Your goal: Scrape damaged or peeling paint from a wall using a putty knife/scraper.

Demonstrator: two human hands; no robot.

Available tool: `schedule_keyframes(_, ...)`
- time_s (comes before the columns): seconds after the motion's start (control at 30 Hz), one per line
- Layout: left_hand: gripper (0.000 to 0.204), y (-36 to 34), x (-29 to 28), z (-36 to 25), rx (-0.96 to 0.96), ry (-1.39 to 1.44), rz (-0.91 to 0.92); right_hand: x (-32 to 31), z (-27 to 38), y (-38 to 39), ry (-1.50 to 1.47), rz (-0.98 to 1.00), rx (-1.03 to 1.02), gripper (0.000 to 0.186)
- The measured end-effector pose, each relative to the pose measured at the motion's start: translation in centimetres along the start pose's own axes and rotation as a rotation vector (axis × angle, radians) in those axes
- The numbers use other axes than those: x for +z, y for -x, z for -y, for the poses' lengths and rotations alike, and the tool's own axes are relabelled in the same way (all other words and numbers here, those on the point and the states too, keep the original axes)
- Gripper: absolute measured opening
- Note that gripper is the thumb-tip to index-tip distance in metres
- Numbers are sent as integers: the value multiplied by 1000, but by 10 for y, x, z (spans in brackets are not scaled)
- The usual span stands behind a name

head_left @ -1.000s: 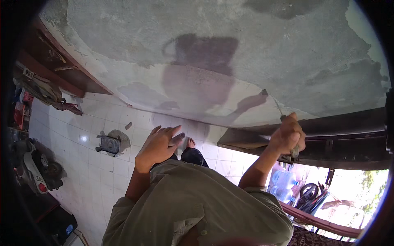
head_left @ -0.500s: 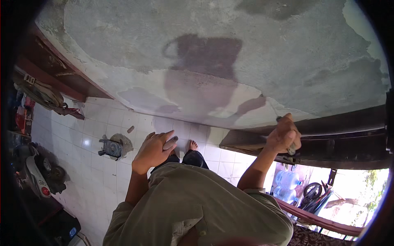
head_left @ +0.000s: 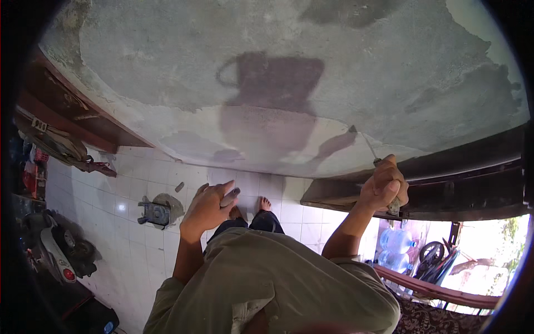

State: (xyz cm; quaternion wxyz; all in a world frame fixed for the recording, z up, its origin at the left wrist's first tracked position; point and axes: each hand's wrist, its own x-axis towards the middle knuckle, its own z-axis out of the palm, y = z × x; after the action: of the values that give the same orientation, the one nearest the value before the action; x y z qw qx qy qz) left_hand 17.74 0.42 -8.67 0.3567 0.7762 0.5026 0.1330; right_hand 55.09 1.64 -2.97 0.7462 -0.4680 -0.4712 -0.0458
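Observation:
My right hand [head_left: 385,186] is closed round the handle of a tool with a thin metal shaft [head_left: 368,146]. The shaft points up and left at the bare plaster wall [head_left: 267,133], near the edge between a pale patch and the grey plaster; the kind of tool cannot be told for sure. In front of my body, my left hand [head_left: 206,209] is closed round a short greyish-brown rod-like piece [head_left: 230,196], whose rounded end sticks out by the thumb. Most of that piece is hidden by the fingers.
On the white tiled floor [head_left: 133,250] lie a dark grey, stool-like object [head_left: 156,214] and a small brown piece [head_left: 179,187]. A scooter [head_left: 55,250] stands left. Dark wooden boarding [head_left: 445,192] runs along the wall's right. Water jugs [head_left: 396,242] show through the opening below.
The view has shifted slightly. The thin shaft in my right hand now shows plainly against the wall. Both hands keep nearly the same places and holds.

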Motion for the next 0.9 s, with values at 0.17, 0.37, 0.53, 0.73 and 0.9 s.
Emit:
schedule_keyframes(0.17, 48, -1, 9, 11, -16, -15, 41, 33, 22, -7, -41, 227, -118, 52)
schedule_keyframes(0.37, 47, 2, -2, 8, -19, 11, 56, 22, -4, -9, 110, 255, -228, 49)
schedule_keyframes(0.53, 47, 1, -5, 18, -79, 54, 64, 24, 16, -15, -41, 180, -320, 43)
schedule_keyframes(0.73, 48, -6, -5, 20, -34, 9, 70, 22, 17, -10, -67, 170, -267, 49)
schedule_keyframes(0.9, 49, -7, -7, 8, -46, 61, 81, 18, 14, -13, -134, 126, -148, 41)
